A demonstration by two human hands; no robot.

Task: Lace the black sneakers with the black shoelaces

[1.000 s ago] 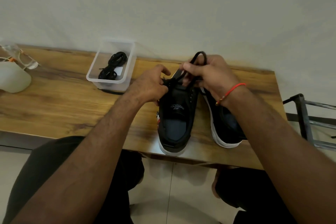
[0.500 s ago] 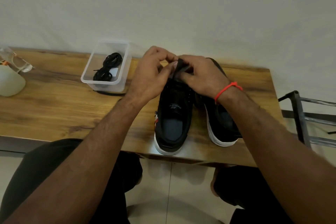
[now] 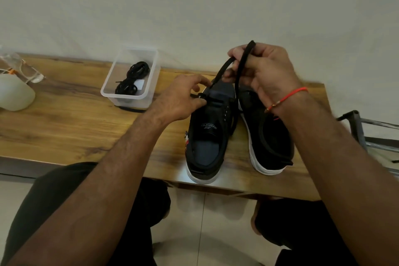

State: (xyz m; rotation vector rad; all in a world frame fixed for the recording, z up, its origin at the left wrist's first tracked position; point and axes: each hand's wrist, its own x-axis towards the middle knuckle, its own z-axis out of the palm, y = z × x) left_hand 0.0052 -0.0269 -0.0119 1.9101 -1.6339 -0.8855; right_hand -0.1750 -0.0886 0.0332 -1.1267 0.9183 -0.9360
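The right hand (image 3: 265,71) pinched a raised loop of black shoelace (image 3: 241,60) above the left sneaker (image 3: 208,136) on the wooden table (image 3: 75,119); the left hand (image 3: 181,99) pinched the lace's end at the eyelets. Half a second before, both hands met together low over the tongue.

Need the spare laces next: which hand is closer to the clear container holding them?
Left. The left hand is just right of the clear container, pinching a lace end at the left sneaker. The right hand is raised farther right, holding the black shoelace.
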